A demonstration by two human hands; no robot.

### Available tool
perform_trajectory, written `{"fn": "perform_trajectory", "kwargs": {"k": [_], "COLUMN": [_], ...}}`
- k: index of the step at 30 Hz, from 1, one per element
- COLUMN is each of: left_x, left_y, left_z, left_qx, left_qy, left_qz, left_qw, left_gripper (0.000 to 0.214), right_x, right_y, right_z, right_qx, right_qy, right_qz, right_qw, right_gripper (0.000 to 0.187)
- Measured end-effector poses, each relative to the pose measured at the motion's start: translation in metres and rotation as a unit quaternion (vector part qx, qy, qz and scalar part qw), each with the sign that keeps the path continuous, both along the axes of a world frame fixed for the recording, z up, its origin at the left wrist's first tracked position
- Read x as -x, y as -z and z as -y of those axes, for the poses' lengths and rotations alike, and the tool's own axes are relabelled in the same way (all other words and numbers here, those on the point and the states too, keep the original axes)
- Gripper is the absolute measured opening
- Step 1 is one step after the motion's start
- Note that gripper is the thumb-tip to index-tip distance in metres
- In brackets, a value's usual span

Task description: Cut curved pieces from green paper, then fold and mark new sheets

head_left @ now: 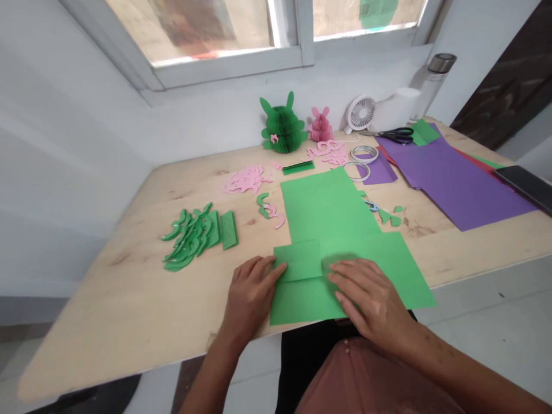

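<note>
Green paper sheet [345, 247] lies at the near edge of the wooden table [107, 299]; left hand [250, 296] pins a small folded green piece [299, 261] with flat fingers, right hand [366, 296] presses open-palmed beside it, gripping nothing

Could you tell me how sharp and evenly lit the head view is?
Head view: daylight from the window lights the table evenly, with soft shadows; the right hand on the green paper is slightly motion-blurred; the wide lens bends the table edges.
</note>
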State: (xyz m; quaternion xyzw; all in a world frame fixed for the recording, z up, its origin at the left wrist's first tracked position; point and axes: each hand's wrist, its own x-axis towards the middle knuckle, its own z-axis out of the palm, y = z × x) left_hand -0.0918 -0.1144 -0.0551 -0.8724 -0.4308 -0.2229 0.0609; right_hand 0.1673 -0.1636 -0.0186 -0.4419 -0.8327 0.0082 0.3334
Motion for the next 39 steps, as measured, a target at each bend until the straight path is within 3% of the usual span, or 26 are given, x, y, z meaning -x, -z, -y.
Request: {"fn": "perform_trajectory", "kwargs": {"k": [6, 17, 39], "left_x": [0.000, -0.002, -0.005], "left_y": [0.000, -0.002, -0.005], "left_z": [0.000, 0.001, 0.004], "left_qx": [0.002, 0.010, 0.031], "left_qy": [-0.006, -0.010, -0.021], "left_qz": [0.014, 0.014, 0.040], "left_qw": [1.000, 1.000, 0.998], "left_gripper": [0.033, 0.030, 0.029], "right_x": [0.019, 0.022, 0.020], "right_y": [0.005, 0.019, 0.020], "right_z": [0.002, 0.003, 0.003], "right_qx": [0.027, 0.062, 0.026], "right_qy": [-0.008, 0.002, -0.004], "right_qz": [0.035, 0.084, 0.078], "right_qw": [0.999, 0.995, 0.997], "right_gripper": [0.027, 0.031, 0.028]}}
